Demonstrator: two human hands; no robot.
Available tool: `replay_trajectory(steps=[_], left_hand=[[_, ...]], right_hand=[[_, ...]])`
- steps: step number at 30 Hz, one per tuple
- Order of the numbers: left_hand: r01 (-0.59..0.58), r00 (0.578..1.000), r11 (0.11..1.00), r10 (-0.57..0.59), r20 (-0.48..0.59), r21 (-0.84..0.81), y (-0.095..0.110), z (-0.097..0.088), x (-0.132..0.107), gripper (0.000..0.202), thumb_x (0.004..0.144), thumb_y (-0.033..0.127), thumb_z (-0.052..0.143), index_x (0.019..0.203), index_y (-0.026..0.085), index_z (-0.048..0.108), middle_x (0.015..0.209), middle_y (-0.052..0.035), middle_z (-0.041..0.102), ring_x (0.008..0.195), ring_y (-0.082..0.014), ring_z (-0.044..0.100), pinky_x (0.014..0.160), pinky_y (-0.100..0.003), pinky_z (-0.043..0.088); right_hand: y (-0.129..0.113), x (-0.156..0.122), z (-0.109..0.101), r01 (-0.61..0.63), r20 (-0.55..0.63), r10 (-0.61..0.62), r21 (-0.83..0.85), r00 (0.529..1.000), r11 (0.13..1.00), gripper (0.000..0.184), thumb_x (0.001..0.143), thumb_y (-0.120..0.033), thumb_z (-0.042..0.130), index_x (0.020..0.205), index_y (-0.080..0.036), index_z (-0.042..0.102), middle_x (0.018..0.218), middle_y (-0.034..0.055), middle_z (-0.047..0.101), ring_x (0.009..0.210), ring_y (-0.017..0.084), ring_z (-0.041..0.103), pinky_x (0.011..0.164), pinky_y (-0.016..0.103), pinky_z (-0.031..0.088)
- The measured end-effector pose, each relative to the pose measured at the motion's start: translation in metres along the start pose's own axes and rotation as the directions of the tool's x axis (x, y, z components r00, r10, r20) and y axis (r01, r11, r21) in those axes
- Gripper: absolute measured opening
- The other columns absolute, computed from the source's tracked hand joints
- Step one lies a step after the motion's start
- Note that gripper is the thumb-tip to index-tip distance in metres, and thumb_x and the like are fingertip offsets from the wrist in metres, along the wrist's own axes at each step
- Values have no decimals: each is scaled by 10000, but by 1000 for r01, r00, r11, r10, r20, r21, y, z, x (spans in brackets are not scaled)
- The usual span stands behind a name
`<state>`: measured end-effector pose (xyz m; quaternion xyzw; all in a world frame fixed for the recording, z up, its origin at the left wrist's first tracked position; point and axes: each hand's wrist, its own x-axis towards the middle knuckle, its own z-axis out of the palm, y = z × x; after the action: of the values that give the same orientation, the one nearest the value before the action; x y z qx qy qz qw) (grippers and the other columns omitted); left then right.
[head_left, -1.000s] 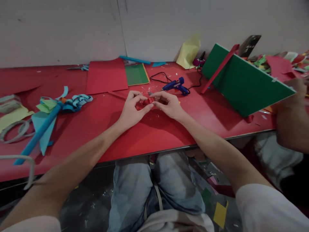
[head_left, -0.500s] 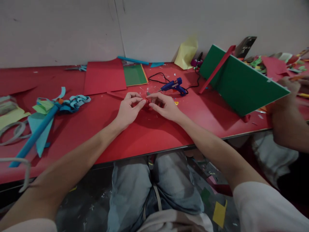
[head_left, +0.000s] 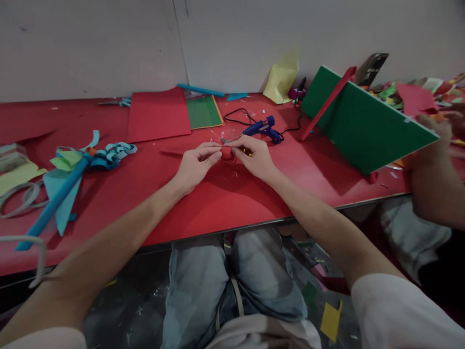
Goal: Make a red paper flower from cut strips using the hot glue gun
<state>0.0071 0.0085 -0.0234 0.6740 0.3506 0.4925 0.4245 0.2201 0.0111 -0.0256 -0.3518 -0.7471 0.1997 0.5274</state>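
Between my two hands is a small piece of folded red paper (head_left: 227,154), pinched above the red tabletop (head_left: 225,208). My left hand (head_left: 196,165) grips its left side between thumb and fingers. On the other side my right hand (head_left: 254,155) is closed on it the same way, thumb below and index finger above. The paper's exact shape is partly hidden by my fingertips. Just beyond the right hand lies a blue glue gun (head_left: 259,127), its nozzle pointing left. A thin red paper strip (head_left: 172,152) lies beside my left hand.
Red sheets (head_left: 158,116) and a green sheet (head_left: 204,112) lie near the wall. A green board (head_left: 374,126) stands at right, near another person's hand (head_left: 432,135). A blue paper tube (head_left: 54,201) and tape rolls (head_left: 22,199) are at left. A yellow paper (head_left: 281,80) leans on the wall.
My hands have moved slightly apart, the right one shifting a little to the right. More of the red paper shows between my fingers.
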Motion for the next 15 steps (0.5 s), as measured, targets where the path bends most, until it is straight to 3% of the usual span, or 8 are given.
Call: replay_trajectory(steps=[4, 8, 11, 15], left_hand=[[40, 987, 998, -48, -154, -51, 0, 3, 2, 295, 791, 443, 868, 958, 203, 830, 907, -49, 769, 793, -151, 676, 781, -294, 564], [97, 958, 988, -126, -257, -121, 0, 2, 6, 166, 760, 282, 868, 872, 186, 792, 663, 21, 668, 595, -98, 592, 609, -221, 512], [139, 952, 972, -184, -243, -188, 4, 0, 8, 184, 778, 284, 880, 775, 182, 727, 595, 45, 606, 504, -66, 524, 529, -192, 457], [201, 962, 899, -257, -97, -390, 13, 2, 6, 335, 794, 404, 908, 764, 194, 648, 594, 64, 549, 464, -50, 488, 467, -181, 405]], right_hand=[[2, 0, 0, -54, -49, 55, 33, 997, 998, 185, 941, -284, 644, 986, -208, 807, 816, 13, 737, 658, 117, 527, 655, 297, 415], [5, -1, 3, -134, -63, 141, 101, 988, 986, 200, 928, -375, 684, 948, -188, 751, 756, -7, 693, 618, 99, 487, 593, 279, 356], [5, -1, 5, -161, -79, 172, 129, 982, 978, 246, 915, -438, 713, 924, -193, 700, 745, -18, 667, 623, 93, 492, 586, 271, 343], [4, 0, 4, -157, -85, 170, 139, 982, 978, 279, 925, -475, 708, 906, -200, 667, 744, -20, 653, 626, 93, 495, 592, 272, 352]])
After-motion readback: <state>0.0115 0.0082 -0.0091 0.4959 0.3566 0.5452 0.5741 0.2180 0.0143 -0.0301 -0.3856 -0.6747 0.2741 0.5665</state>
